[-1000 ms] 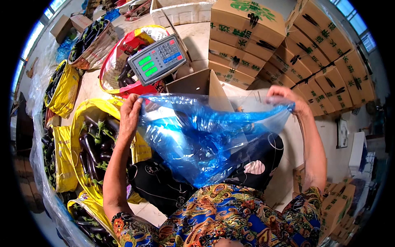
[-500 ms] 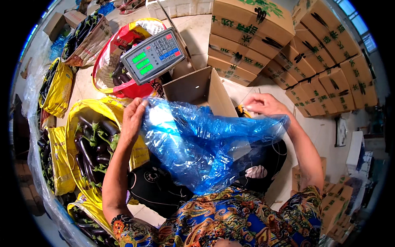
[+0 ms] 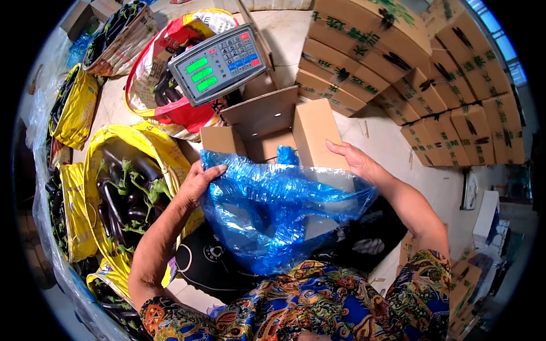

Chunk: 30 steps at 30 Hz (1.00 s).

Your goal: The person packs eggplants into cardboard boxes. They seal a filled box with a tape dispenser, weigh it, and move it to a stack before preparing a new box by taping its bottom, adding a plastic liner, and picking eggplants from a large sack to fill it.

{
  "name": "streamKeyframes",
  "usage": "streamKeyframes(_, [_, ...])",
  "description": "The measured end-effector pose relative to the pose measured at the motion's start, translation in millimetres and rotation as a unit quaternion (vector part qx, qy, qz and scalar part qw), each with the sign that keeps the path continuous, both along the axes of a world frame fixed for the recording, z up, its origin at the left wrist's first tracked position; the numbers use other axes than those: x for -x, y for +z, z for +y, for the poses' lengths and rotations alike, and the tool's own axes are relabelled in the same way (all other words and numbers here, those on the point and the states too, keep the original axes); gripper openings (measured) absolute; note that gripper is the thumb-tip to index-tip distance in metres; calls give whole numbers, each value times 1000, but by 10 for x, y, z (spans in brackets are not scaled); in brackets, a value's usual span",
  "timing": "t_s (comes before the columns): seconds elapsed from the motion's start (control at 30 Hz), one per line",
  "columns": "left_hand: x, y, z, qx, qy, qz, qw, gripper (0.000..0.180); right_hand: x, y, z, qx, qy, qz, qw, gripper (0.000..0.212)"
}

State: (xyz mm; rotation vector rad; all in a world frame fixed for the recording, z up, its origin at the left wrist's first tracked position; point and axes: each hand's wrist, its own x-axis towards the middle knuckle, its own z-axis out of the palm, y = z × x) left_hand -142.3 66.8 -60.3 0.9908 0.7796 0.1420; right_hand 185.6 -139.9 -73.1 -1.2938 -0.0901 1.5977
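Note:
Over my lap spreads a crinkled blue plastic bag (image 3: 261,219), its upper edge drawn along the front of an open cardboard box (image 3: 318,125). My left hand (image 3: 200,182) is closed on the bag's left edge, thumb on top. At the box's right flap, my right hand (image 3: 361,163) grips the cardboard, with part of its fingers hidden; the bag's right end lies by that wrist. Behind the box stands a weighing scale's display (image 3: 219,63) with green lit panels and a keypad. Some of the bag covers the near side of the box.
To the left, a yellow sack (image 3: 94,170) holds purple eggplants (image 3: 128,193). A red-rimmed sack (image 3: 136,74) and further filled sacks stand beyond it. Stacked printed cartons (image 3: 364,45) rise at the back right. Clear plastic sheeting (image 3: 42,210) runs along the left edge.
Both hands have moved inward, the right one down and left onto the box flap. The bag has come along the box's near edge. The box's flaps now show more, and the view has shifted slightly.

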Motion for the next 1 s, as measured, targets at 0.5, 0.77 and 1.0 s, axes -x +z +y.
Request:
streamKeyframes(0.5, [-142,-1881,-286,-247,-38,230,941,77,518,-1608,-105,152,135,-405,892,48])
streamKeyframes(0.77, [249,-581,676,-467,-211,283,811,69,-33,-821,85,96,380,-559,731,49])
streamKeyframes(1.0, [492,137,327,-340,-76,128,929,32,447,805,-92,3,-66,-518,853,48])
